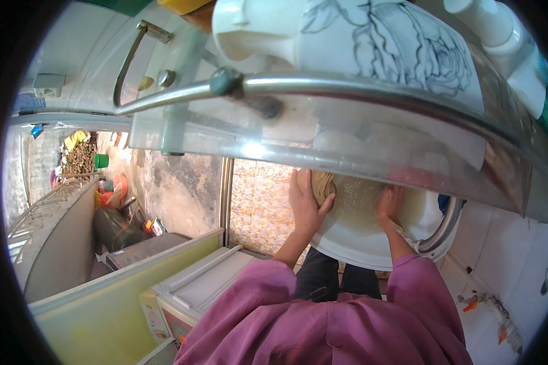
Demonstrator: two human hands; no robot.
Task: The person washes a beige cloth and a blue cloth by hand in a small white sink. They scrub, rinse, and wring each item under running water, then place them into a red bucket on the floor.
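Observation:
My left hand (307,200) grips a tan, folded, cloth-like item (320,186) at the left rim of a white washbasin (360,248). The thumb lies on the near side of the item and the fingers reach along its left. Cloudy, yellowish water (358,200) with some bubbles stands in the basin. At the basin's right side my right hand (390,200) dips into the water. Its fingers are blurred and partly hidden, so what they touch is unclear. The shelf above covers the far part of the basin.
A clear shelf (201,127) with a curved metal rail (310,84) juts over the basin. On it lies a white container with a flower drawing (392,45). A white-topped appliance (210,278) stands at lower left. Orange-handled taps (470,306) are on the right wall.

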